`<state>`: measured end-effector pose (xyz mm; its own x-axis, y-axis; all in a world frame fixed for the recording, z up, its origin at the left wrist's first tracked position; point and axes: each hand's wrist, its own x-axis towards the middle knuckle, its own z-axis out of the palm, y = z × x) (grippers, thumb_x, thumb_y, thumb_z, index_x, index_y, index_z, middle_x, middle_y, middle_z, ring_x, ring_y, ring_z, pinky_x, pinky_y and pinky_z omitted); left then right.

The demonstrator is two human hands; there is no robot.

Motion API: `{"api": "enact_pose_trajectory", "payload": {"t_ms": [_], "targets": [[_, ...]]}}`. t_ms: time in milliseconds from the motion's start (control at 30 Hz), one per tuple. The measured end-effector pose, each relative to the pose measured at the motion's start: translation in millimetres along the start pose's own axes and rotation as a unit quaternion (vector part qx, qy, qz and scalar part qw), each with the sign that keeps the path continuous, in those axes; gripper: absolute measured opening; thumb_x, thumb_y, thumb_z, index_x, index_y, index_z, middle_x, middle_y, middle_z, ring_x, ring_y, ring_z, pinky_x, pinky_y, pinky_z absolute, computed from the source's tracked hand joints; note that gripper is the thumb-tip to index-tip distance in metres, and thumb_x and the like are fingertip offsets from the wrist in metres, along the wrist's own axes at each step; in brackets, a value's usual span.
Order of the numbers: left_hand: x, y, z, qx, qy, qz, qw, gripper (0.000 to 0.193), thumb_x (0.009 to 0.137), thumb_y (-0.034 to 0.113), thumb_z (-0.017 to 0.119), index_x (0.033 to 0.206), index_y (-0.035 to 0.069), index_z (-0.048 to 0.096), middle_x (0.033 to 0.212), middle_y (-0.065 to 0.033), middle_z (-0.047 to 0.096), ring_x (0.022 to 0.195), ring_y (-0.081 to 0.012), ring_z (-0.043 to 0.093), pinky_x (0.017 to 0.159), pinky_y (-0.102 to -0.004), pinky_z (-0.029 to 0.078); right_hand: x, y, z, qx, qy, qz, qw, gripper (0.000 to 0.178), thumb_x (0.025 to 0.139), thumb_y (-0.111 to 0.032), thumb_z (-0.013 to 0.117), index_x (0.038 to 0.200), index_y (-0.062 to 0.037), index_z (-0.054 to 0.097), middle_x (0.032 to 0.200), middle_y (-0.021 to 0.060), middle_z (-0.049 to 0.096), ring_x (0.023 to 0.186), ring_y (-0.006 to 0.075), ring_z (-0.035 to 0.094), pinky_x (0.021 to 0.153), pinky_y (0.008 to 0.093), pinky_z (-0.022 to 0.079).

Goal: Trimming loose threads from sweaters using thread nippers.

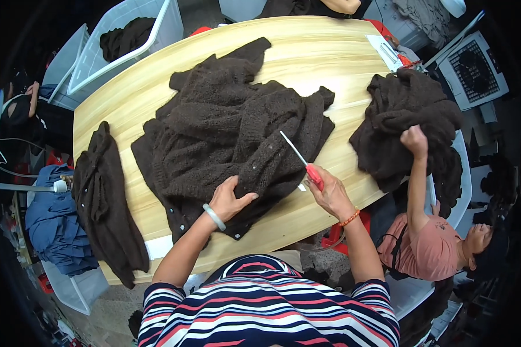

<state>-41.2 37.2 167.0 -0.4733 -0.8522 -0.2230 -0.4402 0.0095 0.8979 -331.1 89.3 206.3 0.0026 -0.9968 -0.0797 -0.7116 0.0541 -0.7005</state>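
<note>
A: So, what is each hand doing?

B: Seen from above, a dark brown cardigan (231, 127) lies spread across the middle of a pale wooden table (324, 52). The left hand (228, 199) lies flat on its lower edge at about six o'clock, fingers together and thumb out, pinning the knit near a row of small buttons. The right hand (330, 194), at four o'clock from the cardigan's centre, is closed around the red handle of a thin white-bladed tool (298, 157), whose tip points up and left onto the fabric.

A: What else is around?

B: A second dark knit (107, 202) hangs over the table's nine o'clock edge. At three o'clock another person's hand (415, 140) grips a dark pile (405, 115). A white bin (127, 40) sits at eleven o'clock.

A: How should this be done well?

B: Probably by keeping the left palm pressing the knit taut, so loose loops do not lift, and sliding the tip shallowly and slowly to catch only the intended thread.
</note>
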Motion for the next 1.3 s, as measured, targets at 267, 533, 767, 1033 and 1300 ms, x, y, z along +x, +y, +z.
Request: {"api": "enact_pose_trajectory", "payload": {"t_ms": [267,533,767,1033,1300], "targets": [[27.7,-15.8,13.0,-0.42,-0.02,-0.099,0.902,0.019,0.096,0.013,0.059,0.103,-0.003,0.066,0.091,-0.006,0.07,0.08,-0.0107,0.064,0.074,-0.0247,0.053,-42.4,-46.3,-13.1,-0.114,-0.126,0.037,0.985,0.037,0.089,-0.024,0.063,0.124,-0.0118,0.056,0.086,0.0195,0.068,0.083,0.0394,0.066,0.076,0.0467,0.053],[22.0,-39.5,15.8,-0.495,0.015,-0.144,0.857,0.017,0.096,0.01,0.058,0.106,-0.002,0.065,0.098,-0.0076,0.07,0.086,-0.0151,0.066,0.081,-0.0288,0.053,-71.0,-76.2,-8.2,-0.137,-0.241,0.051,0.96,0.033,0.09,-0.031,0.059,0.116,-0.0114,0.057,0.076,0.021,0.066,0.077,0.0397,0.066,0.071,0.0484,0.051],[20.9,-34.5,3.5,-0.298,-0.002,-0.067,0.952,0.026,0.09,0.011,0.066,0.113,-0.001,0.062,0.103,-0.0064,0.068,0.093,-0.0153,0.064,0.088,-0.0285,0.05,-70.8,-67.2,3.0,-0.109,-0.14,0.009,0.984,0.027,0.092,-0.025,0.058,0.115,-0.0117,0.055,0.085,0.0183,0.067,0.08,0.0378,0.066,0.07,0.0458,0.052],[66.9,-12.6,0.0,-0.112,0.147,0.045,0.982,0.014,0.085,0.01,0.069,0.083,-0.004,0.068,0.068,-0.0005,0.065,0.07,-0.006,0.058,0.066,-0.0228,0.046,-60.8,-66.8,-2.0,-0.086,-0.082,0.029,0.992,0.028,0.091,-0.025,0.06,0.116,-0.0126,0.055,0.082,0.0194,0.067,0.078,0.0391,0.066,0.068,0.0477,0.052],[50.2,-20.9,-2.3,-0.332,0.071,-0.054,0.939,0.01,0.09,0.004,0.065,0.097,-0.003,0.069,0.085,0.0017,0.068,0.07,-0.0051,0.059,0.064,-0.0211,0.048,-57.8,-66.4,-9.2,-0.12,-0.136,0.005,0.983,0.028,0.091,-0.029,0.058,0.11,-0.0078,0.056,0.077,0.0208,0.066,0.075,0.0402,0.066,0.068,0.05,0.052]]}}
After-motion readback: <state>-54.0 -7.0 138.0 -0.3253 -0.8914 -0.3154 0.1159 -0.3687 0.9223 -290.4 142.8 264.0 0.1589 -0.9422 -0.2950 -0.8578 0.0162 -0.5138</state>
